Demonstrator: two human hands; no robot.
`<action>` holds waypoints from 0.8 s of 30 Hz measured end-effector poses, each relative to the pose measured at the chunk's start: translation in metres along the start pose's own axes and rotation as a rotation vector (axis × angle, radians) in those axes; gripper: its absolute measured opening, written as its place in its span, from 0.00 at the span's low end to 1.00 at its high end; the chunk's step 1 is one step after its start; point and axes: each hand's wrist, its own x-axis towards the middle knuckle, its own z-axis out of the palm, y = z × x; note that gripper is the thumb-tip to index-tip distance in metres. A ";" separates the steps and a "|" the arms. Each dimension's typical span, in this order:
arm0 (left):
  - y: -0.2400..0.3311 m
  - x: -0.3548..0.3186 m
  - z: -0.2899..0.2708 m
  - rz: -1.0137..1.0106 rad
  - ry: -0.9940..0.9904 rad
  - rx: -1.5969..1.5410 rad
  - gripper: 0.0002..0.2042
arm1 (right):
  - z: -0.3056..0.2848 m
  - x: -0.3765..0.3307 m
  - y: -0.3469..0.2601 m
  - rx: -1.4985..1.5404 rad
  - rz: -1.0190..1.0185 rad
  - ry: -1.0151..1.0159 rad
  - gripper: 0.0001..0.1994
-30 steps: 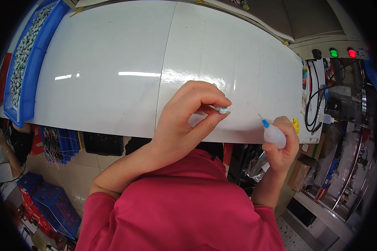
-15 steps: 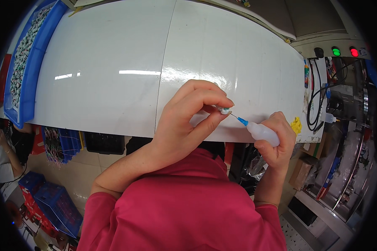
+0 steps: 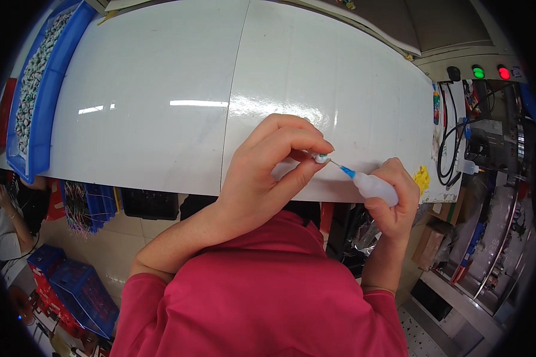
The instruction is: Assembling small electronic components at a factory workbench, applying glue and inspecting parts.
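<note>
Seen from the head camera, over the white bench [image 3: 161, 119], the left hand [image 3: 268, 172] pinches a small pale part [image 3: 320, 158] in closed fingers while the right hand [image 3: 393, 196], gripping a squeeze bottle [image 3: 372, 185], brings its needle tip to the part, dosing apparently underway, not finished.

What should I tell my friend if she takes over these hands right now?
Left hand: pinching a small pale part between thumb and fingertips, held above the white table.
Right hand: gripping a small white squeeze bottle; its blue needle tip points at the part, the fine needle about touching it.
Done: bottle lined up with the part.
Left: whether anything has come out cannot be seen. A blue bin of small pieces sits far left.
</note>
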 end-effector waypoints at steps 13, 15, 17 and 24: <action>0.005 0.002 0.005 -0.124 -0.016 -0.035 0.11 | -0.028 0.030 0.047 0.140 0.363 0.387 0.15; 0.006 0.002 0.006 -0.121 -0.017 -0.035 0.11 | -0.034 0.030 0.063 0.122 0.397 0.393 0.16; 0.005 0.002 0.006 -0.123 -0.016 -0.035 0.11 | -0.035 0.029 0.070 0.095 0.424 0.377 0.18; 0.003 0.003 0.006 -0.125 -0.028 -0.024 0.12 | -0.007 0.003 0.019 -0.033 0.121 0.819 0.19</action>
